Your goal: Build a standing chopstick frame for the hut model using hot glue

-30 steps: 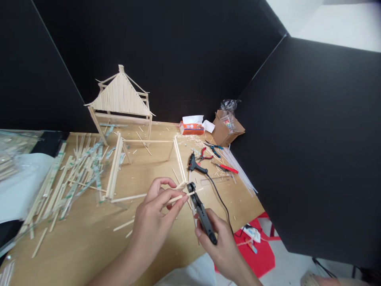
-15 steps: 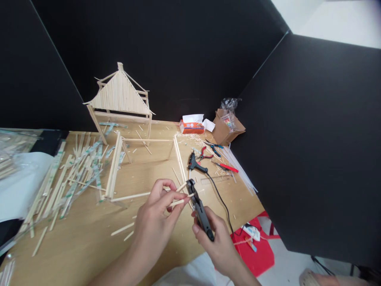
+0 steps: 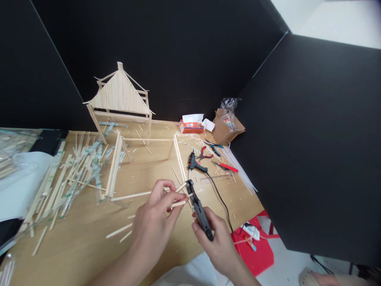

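My left hand [image 3: 153,210] pinches a few thin wooden sticks [image 3: 178,198] between thumb and fingers, and a longer stick runs left from them. My right hand [image 3: 216,246] grips a black handheld tool [image 3: 198,210], with its tip touching or almost touching the sticks. The two hands are close together above the wooden table [image 3: 89,238]. Behind them stands a stick-built hut model with a pitched roof [image 3: 119,95]. A flat stick frame [image 3: 149,140] lies between it and my hands. A black glue gun [image 3: 195,163] rests on the table, out of reach of neither hand's grip.
Bundles of wrapped sticks [image 3: 70,178] lie at the table's left. Pliers [image 3: 204,153], a red-handled tool [image 3: 228,167], a tissue box [image 3: 192,125] and a cardboard box [image 3: 226,129] sit at the back right. Black panels [image 3: 312,139] surround the table.
Both hands and the black tool have shifted only slightly, staying together at the sticks. The view has tilted a little.
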Action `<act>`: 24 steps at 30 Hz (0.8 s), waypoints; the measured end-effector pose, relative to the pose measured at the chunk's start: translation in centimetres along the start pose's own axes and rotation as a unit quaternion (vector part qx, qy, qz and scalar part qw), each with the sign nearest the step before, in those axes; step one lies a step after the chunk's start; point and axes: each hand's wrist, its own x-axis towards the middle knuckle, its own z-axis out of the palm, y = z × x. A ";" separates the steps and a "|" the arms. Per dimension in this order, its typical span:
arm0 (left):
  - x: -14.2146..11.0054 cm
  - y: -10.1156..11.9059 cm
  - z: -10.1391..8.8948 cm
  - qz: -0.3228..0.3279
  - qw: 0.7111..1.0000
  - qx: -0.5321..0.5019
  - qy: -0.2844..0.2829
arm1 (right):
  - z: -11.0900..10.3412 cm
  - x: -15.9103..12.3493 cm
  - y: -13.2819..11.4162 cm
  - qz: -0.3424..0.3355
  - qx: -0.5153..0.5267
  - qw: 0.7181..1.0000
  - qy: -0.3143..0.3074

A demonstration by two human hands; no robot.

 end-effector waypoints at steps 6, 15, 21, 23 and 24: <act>-0.3 0.3 0.5 0.010 0.999 0.032 -0.005 | 0.0 -0.1 0.3 0.002 -0.028 1.000 0.003; -0.2 0.6 1.1 0.002 0.996 0.079 -0.028 | 0.3 -0.1 1.6 0.000 -0.090 0.995 0.046; -0.3 0.7 0.7 -0.077 0.987 -0.133 -0.044 | -1.0 2.5 4.9 0.053 -0.220 0.968 0.109; -0.1 0.9 0.0 -0.117 0.961 -0.246 -0.038 | -1.3 3.7 6.9 0.078 -0.308 0.938 0.139; 0.0 1.0 -0.4 -0.130 0.947 -0.292 -0.037 | -1.2 4.3 7.9 0.085 -0.330 0.928 0.151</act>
